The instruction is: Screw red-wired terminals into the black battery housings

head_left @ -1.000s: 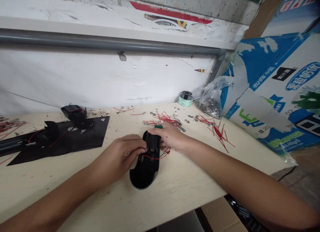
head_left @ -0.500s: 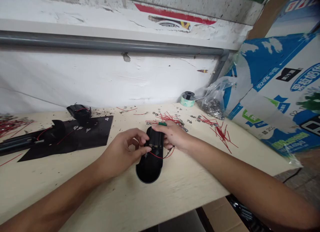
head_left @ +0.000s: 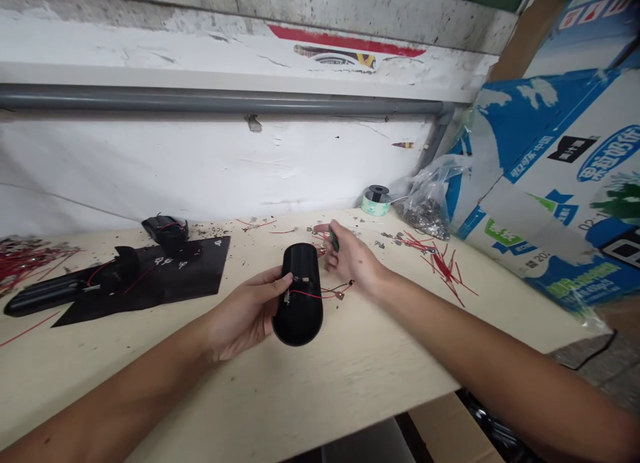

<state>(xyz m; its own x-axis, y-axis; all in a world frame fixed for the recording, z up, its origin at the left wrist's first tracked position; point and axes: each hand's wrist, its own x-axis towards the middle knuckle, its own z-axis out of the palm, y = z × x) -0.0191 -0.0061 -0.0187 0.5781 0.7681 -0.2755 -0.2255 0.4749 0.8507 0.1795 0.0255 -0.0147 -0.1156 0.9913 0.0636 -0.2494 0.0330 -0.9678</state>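
My left hand (head_left: 257, 310) grips a black plastic housing (head_left: 300, 320) by its left side, thumb over the edge near the small metal contacts. The housing is long, rounded at the near end and hollow on top. A red wire (head_left: 313, 294) runs out of it to the right, ending by a small brownish piece (head_left: 341, 295). Just right of the housing is my right hand (head_left: 353, 256), apart from it. Its curled fingers hold a small green object (head_left: 333, 238), mostly hidden, whose kind I cannot make out.
Similar black housings (head_left: 70, 286) lie at the left by a black sheet (head_left: 200, 270). Red wires (head_left: 445, 266) and metal bits are scattered on the table (head_left: 380, 356). Behind stand a tape roll (head_left: 376, 202) and a clear bag (head_left: 425, 213) of metal parts, beside a blue-white carton (head_left: 545, 176).
My right hand has come off the housing and moved slightly right, keeping the green object. My left hand has gone from fingering the contacts to gripping the housing's side.
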